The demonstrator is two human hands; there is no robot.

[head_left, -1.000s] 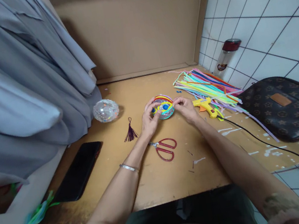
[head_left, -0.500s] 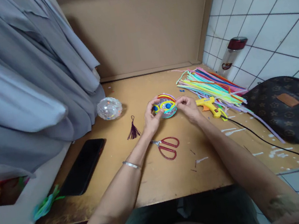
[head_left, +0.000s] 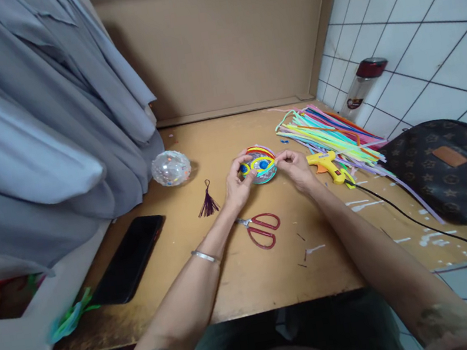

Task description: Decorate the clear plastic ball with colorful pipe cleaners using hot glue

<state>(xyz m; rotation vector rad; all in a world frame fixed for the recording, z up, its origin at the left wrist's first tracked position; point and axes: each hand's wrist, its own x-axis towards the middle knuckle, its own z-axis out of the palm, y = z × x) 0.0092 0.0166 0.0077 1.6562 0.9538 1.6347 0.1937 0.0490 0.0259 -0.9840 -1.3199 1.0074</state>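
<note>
Held above the table is a clear round ball (head_left: 266,176) decorated with red, yellow and turquoise pipe cleaners and blue spots ringed in yellow. My left hand (head_left: 238,183) grips its left side, thumb across the front. At the ball's right edge, the fingers of my right hand (head_left: 296,169) are pinched on the end of a turquoise pipe cleaner (head_left: 269,168) that runs along the front. Red-handled scissors (head_left: 264,231) lie below my hands, and a dark purple tassel (head_left: 207,202) lies to the left.
A yellow glue gun (head_left: 325,165) with a black cord lies right of my right hand, before a pile of coloured pipe cleaners (head_left: 329,135). Another clear ball (head_left: 171,168) and a black phone (head_left: 129,261) are at left. A bag (head_left: 452,174) and a bottle (head_left: 362,87) stand right.
</note>
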